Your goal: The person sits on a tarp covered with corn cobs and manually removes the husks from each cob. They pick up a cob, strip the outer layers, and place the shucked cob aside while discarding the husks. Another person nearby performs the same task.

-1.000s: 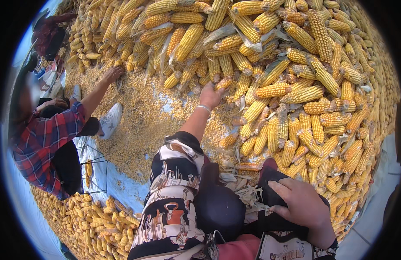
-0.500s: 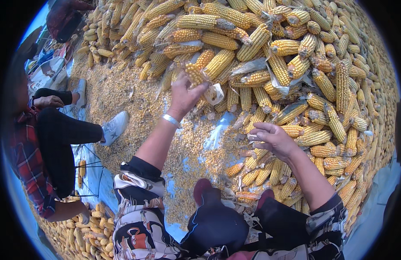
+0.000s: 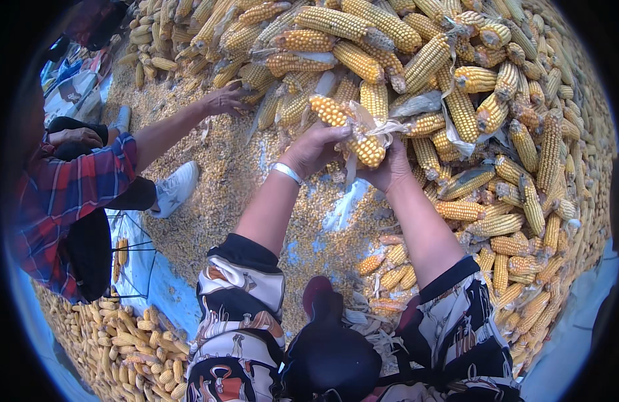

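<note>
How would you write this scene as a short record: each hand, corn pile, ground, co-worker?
Left hand: holds yellow kernelled corn with pale papery husk
Right hand: against the same corn, fingers partly hidden
Corn pile: heaped yellow cobs, ahead and to the right
Ground: loose yellow kernels over a blue sheet
Co-worker: at left, red-and-blue checked sleeve, hand near the pile

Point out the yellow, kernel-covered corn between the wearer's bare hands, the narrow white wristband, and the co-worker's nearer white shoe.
Yellow, kernel-covered corn (image 3: 369,151): head view, kernels at its lower end.
Narrow white wristband (image 3: 287,172): head view, middle of the band.
Nearer white shoe (image 3: 175,190): head view, side of the upper.
</note>
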A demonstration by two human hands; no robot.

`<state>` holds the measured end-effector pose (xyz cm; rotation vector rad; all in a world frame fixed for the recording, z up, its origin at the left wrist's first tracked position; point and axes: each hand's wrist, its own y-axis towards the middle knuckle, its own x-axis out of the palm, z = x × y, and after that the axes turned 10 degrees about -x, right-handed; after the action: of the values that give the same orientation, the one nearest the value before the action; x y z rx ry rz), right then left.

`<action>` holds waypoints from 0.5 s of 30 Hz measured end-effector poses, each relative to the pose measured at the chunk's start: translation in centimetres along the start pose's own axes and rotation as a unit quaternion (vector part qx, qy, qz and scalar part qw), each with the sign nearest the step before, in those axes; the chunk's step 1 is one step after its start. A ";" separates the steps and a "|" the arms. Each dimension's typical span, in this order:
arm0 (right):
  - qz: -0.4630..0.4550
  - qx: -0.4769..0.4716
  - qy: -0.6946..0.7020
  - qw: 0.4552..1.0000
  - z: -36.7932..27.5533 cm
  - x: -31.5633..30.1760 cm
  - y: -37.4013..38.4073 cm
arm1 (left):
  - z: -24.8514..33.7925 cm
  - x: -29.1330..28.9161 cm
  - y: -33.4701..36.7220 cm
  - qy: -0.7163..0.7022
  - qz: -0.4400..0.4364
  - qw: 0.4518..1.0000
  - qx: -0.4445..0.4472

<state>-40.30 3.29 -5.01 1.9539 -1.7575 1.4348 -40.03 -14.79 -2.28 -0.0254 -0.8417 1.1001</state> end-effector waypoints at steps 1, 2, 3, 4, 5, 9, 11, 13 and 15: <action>-0.067 -0.031 0.023 0.997 0.1 -0.4 -0.9 | -0.8 -0.8 -0.8 -0.021 -0.054 0.997 -0.047; -0.041 -0.023 0.017 0.999 0.3 -0.8 -1.6 | -2.5 -1.0 -1.4 -0.081 -0.051 0.995 -0.038; -0.021 -0.014 0.009 1.000 0.6 -1.6 -2.8 | -3.8 -1.2 -1.8 -0.103 -0.063 0.992 -0.021; -0.034 -0.012 0.005 0.999 1.1 -2.5 -4.1 | -5.1 -1.4 -2.4 -0.116 -0.026 0.992 -0.033; 0.018 0.008 0.020 1.000 1.6 -3.4 -4.9 | -6.2 -1.8 -3.4 -0.094 -0.022 0.994 -0.056; 0.118 0.056 -0.114 0.985 5.1 -8.4 -7.8 | -11.0 -3.0 -7.5 0.167 0.035 0.970 -0.174; 0.134 0.079 -0.225 0.962 7.5 -11.1 -10.5 | -14.5 -3.3 -10.3 0.008 0.084 0.986 -0.145; 0.140 0.139 -0.292 0.936 9.2 -13.4 -14.0 | -17.5 -4.1 -13.0 -0.105 0.160 0.970 -0.149; 0.184 0.157 -0.374 0.895 11.2 -14.4 -17.5 | -19.8 -4.7 -15.5 -0.127 0.161 0.970 -0.128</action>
<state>-17.64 11.24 -13.07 2.7225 -2.4387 1.1863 -16.93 -18.58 -12.45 -0.2483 -1.2391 1.3082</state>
